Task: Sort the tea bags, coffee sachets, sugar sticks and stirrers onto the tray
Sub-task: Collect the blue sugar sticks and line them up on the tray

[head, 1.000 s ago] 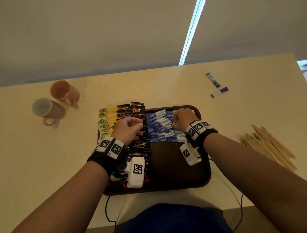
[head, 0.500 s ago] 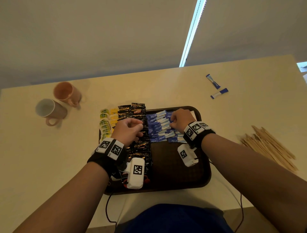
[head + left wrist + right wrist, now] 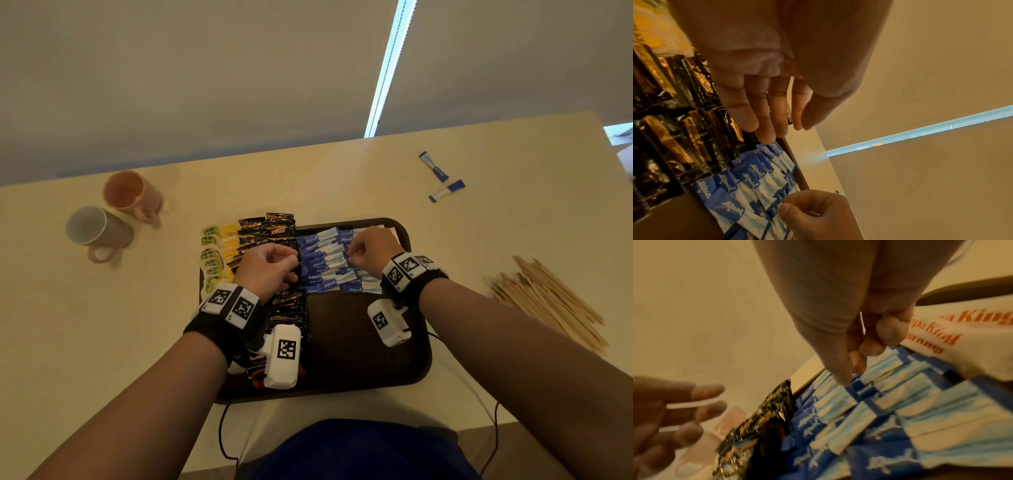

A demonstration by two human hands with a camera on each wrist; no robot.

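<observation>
On the brown tray (image 3: 342, 342) lie yellow and green tea bags (image 3: 215, 253) at the left edge. Beside them runs a column of black coffee sachets (image 3: 270, 229), then rows of blue sugar sticks (image 3: 322, 253). My left hand (image 3: 294, 263) hovers over the coffee column, its fairly straight fingers (image 3: 766, 128) touching where the sachets meet the sugar sticks. My right hand (image 3: 352, 255) is curled over the sugar sticks, thumb and forefinger (image 3: 840, 376) pinching the end of one stick. Two loose sugar sticks (image 3: 445, 192) lie on the table far right. A pile of wooden stirrers (image 3: 548, 301) lies right of the tray.
Two mugs (image 3: 113, 212) stand on the table to the far left. White sachets with orange print (image 3: 962, 331) lie at the tray's far right, by my right hand. Wrist-camera cables hang over the table's near edge.
My right hand has edged slightly left along the sugar sticks. The left hand has stayed over the coffee sachets.
</observation>
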